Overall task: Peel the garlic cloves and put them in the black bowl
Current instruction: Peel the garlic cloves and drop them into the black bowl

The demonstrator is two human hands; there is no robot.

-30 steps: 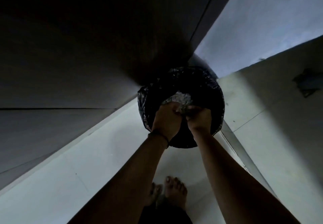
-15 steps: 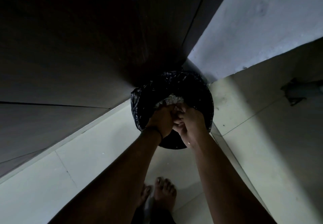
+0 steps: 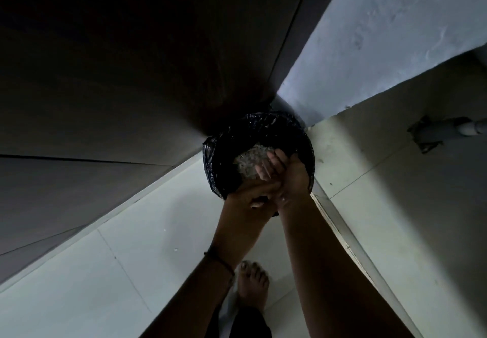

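A bin lined with a black plastic bag (image 3: 218,158) stands on the floor in a corner. A pale heap of garlic skins (image 3: 246,159) lies inside it. Both my hands are over the bin's near rim, pressed palm against palm. My right hand (image 3: 286,173) lies on top, its straight fingers pointing up-left over the skins. Under it, my left hand (image 3: 246,196) crosses with its fingers stretched to the right. I see nothing held in either hand. No garlic cloves and no black bowl are in view.
Dark cabinet panels (image 3: 118,87) fill the left and top. A pale wall (image 3: 395,34) rises at the upper right. The floor is light tile (image 3: 105,271). A grey fitting (image 3: 442,132) lies on the floor at the right. My bare foot (image 3: 253,285) stands below the bin.
My hands were bunched together with curled fingers over the bin. Now they lie flat against each other, the right slid forward over the skins and the left drawn back toward me.
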